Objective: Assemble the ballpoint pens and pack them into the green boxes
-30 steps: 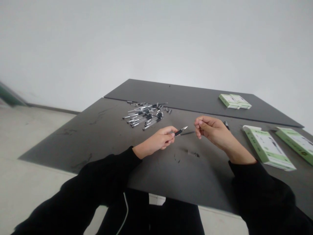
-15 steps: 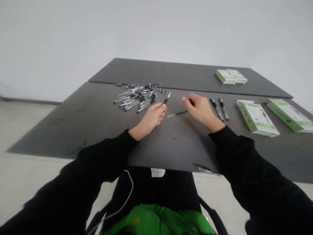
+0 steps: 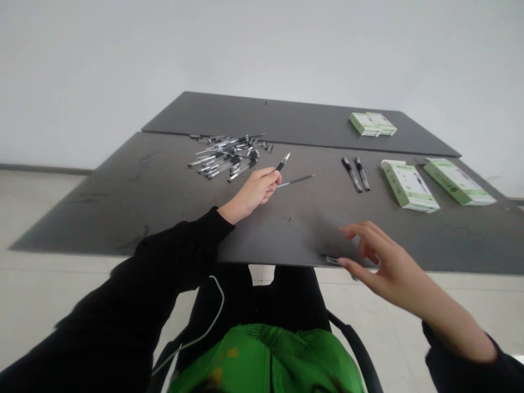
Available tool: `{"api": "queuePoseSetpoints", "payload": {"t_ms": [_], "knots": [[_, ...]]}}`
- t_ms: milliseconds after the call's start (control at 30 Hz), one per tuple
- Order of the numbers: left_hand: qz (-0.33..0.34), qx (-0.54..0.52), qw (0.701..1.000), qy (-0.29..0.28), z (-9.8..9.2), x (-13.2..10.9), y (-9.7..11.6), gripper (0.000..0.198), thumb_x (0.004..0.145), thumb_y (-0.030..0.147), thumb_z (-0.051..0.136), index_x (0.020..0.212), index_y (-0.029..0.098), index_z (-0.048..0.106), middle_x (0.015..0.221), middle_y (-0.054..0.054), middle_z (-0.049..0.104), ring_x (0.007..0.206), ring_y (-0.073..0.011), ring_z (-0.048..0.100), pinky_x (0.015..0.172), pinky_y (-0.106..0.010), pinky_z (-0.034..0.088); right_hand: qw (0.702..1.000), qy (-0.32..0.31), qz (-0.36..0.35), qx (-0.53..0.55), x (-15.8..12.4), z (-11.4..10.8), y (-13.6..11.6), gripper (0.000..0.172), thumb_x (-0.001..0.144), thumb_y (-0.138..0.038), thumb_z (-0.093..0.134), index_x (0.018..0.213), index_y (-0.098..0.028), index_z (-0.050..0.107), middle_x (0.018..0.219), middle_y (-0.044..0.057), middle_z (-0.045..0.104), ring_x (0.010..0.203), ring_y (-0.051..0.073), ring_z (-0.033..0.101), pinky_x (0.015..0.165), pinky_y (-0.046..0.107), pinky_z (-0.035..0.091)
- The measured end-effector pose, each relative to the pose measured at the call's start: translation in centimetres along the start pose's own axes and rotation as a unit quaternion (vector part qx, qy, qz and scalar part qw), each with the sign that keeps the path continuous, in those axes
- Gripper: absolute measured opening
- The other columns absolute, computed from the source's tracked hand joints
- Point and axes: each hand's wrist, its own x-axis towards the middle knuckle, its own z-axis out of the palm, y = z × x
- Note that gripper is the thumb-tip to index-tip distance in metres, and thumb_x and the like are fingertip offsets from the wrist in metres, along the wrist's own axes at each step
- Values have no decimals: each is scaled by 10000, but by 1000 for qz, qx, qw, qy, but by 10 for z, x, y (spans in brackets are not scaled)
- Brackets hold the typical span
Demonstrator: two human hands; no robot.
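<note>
My left hand (image 3: pixel 256 191) pinches one pen (image 3: pixel 282 162); my half-open right hand (image 3: pixel 393 270), at four o'clock, holds nothing, just beside another pen (image 3: pixel 332 260) on the table edge (image 3: pixel 286 263).

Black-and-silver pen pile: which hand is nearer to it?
Left. The left hand is just in front and right of the black-and-silver pen pile; the right hand is much farther right.

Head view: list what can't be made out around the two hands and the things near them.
The black pen in the left hand: its rear part is hidden by the fingers.
The small item by the right hand: one end is hidden behind that hand, and it is too blurred to name.
The pile of pens: they overlap too much to count.
The green-and-white boxes: the print is too small to read.
</note>
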Motion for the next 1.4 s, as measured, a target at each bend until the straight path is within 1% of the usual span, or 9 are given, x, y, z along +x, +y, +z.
{"api": "queuePoseSetpoints", "payload": {"t_ms": [100,200,300,467,567,733,933,1167,1400], "knots": [[-8,7,1000,-21,3,-1,-1,241,981,228,419,757,169,488,547,88,294,383,-28,215,385,-164,124,1000,-8,-21,9,-14,20,-1,296,943,-327,599,1211,-202,611,1109,114,599,815,162,620,714,305,545],[-8,19,1000,-22,1,-1,-2,229,974,230,414,764,174,485,553,87,292,392,-35,207,391,-175,122,998,27,-45,34,-13,36,5,169,972,-251,539,1032,-180,681,998,108,640,864,176,657,752,302,552],[-2,37,998,-59,0,-2,-1,202,961,265,438,788,177,494,570,87,277,417,-46,199,404,-191,122,998,33,-39,45,0,33,10,176,969,-258,536,989,-181,694,952,100,688,850,189,681,760,317,554],[43,170,973,-148,1,-7,1,231,936,358,490,824,165,555,594,70,330,486,-70,281,460,-209,211,995,54,31,80,61,-3,22,269,951,-365,544,1034,-177,717,741,52,673,616,163,627,610,306,512],[53,218,967,-122,0,-6,0,257,939,381,459,833,170,560,599,68,339,506,-81,299,493,-222,238,983,69,23,168,111,-15,31,334,915,-445,591,1063,-170,710,718,37,632,622,159,600,620,313,498],[48,256,962,-76,-4,-2,-1,269,931,393,444,827,174,560,619,60,375,544,-95,343,540,-235,271,932,37,23,360,158,1,36,384,799,-530,729,935,-174,680,672,5,609,540,121,552,536,279,458],[59,284,954,-73,-4,1,-3,290,927,398,443,805,169,572,639,45,423,586,-109,386,575,-246,293,922,35,28,384,154,11,32,354,799,-494,750,912,-160,717,633,-8,603,497,94,518,499,254,413],[66,297,948,-96,-5,1,-5,268,927,379,459,800,172,574,650,41,440,604,-113,410,592,-244,307,941,2,33,337,151,10,32,389,807,-520,729,892,-140,732,589,-7,583,486,93,491,468,245,389],[75,324,938,-98,-5,1,-5,252,922,353,478,810,164,602,664,39,448,626,-115,407,612,-242,308,933,-6,46,358,151,9,32,397,766,-520,763,852,-152,643,581,-16,594,455,85,497,441,228,382]]}}
